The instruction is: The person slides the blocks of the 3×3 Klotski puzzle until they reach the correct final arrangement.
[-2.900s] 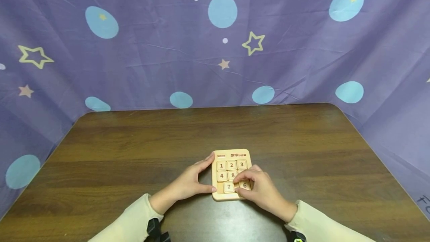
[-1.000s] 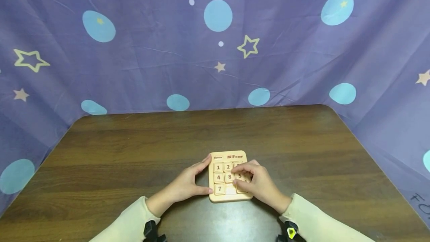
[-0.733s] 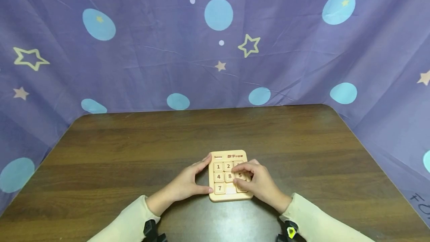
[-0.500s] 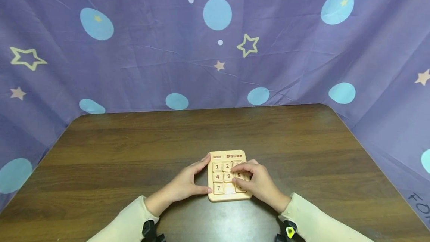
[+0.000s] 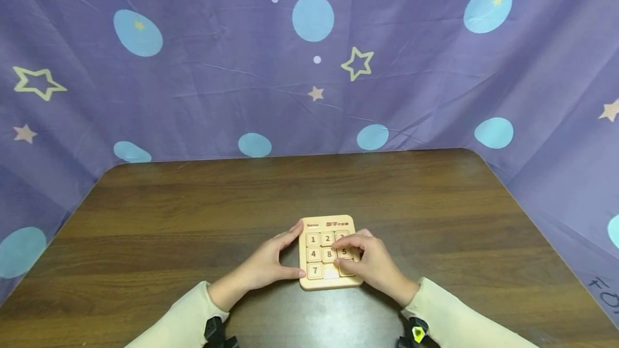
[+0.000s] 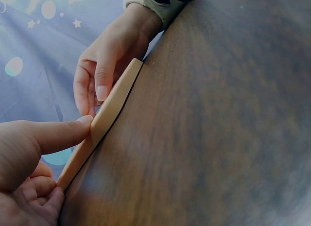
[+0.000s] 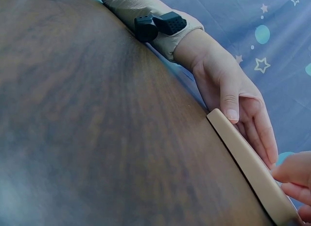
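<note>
A wooden number slide puzzle (image 5: 331, 284) lies flat on the brown table in the head view. Its tiles show 1, 2, 4, 7, 8 and 5, with a gap in the bottom middle slot. My left hand (image 5: 265, 265) holds the puzzle's left edge, thumb near the lower corner and fingers near the upper one. Over the right side of the puzzle, my right hand (image 5: 377, 265) has thumb and index tips at the lower and upper edges of the 8 tile (image 5: 329, 254). It partly covers the right column. Both wrist views show the board edge-on, hiding its face.
The wooden table (image 5: 193, 219) spreads out around the puzzle. Behind it hangs a purple curtain (image 5: 217, 58) with stars and blue ovals. Black wrist devices (image 5: 215, 332) sit at the sleeve cuffs.
Since the oldest frame, the 7 tile has gone from the bottom middle to the bottom left. My right hand has shifted slightly up. Over the last second almost nothing has moved.
</note>
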Available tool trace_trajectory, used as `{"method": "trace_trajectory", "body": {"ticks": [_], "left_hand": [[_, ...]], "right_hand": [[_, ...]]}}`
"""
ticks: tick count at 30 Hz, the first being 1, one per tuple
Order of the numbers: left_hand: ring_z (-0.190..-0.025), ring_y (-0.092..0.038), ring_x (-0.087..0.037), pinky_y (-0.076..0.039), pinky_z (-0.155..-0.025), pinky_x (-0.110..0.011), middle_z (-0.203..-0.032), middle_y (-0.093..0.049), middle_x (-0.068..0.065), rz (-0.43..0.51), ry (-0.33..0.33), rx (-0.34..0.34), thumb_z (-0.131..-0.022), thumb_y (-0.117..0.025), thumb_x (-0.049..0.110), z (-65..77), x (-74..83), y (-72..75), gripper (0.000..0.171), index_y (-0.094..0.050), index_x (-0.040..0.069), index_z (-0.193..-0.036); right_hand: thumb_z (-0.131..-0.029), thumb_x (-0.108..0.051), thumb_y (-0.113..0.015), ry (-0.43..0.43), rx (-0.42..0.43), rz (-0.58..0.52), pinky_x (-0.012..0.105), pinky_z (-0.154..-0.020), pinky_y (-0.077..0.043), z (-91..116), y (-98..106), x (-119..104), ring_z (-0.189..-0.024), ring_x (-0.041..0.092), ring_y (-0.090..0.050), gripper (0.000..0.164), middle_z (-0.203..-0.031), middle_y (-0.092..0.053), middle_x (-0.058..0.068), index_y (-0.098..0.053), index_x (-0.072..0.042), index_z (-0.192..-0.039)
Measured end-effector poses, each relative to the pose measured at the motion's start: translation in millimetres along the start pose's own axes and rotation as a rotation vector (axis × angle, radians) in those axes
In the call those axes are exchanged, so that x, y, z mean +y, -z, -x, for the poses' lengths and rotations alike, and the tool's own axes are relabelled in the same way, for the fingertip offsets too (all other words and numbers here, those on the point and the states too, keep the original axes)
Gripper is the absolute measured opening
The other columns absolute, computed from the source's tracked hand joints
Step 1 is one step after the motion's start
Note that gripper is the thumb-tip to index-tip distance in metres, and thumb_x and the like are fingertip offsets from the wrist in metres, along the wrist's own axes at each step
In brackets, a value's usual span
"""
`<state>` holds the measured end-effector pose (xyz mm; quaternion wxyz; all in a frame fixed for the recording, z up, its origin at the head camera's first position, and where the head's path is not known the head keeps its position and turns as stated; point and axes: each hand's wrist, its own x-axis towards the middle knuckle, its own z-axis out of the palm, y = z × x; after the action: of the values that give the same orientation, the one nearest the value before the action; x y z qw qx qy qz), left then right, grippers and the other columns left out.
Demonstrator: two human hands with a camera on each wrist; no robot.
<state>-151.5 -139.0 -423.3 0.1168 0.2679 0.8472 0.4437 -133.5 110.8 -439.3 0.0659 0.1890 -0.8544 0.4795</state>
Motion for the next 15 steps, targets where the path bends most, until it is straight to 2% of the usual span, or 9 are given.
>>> {"method": "trace_trajectory", "body": {"ticks": [15], "left_hand": [[-0.139,-0.025,-0.034,-0.019,-0.112,-0.053,-0.152,-0.027,-0.013,-0.008,0.006,-0.003,-0.073,-0.08,0.022,0.3,0.4,0.8,0.09,-0.031,-0.001,-0.145]], "right_hand": [[-0.069,-0.013,-0.081,0.006,-0.048,-0.015,0.022,-0.069,-0.044,3.7,3.5,0.9,-0.083,0.008,-0.049,0.027,-0.09,-0.06,-0.007,-0.074,-0.019,-0.094]]}}
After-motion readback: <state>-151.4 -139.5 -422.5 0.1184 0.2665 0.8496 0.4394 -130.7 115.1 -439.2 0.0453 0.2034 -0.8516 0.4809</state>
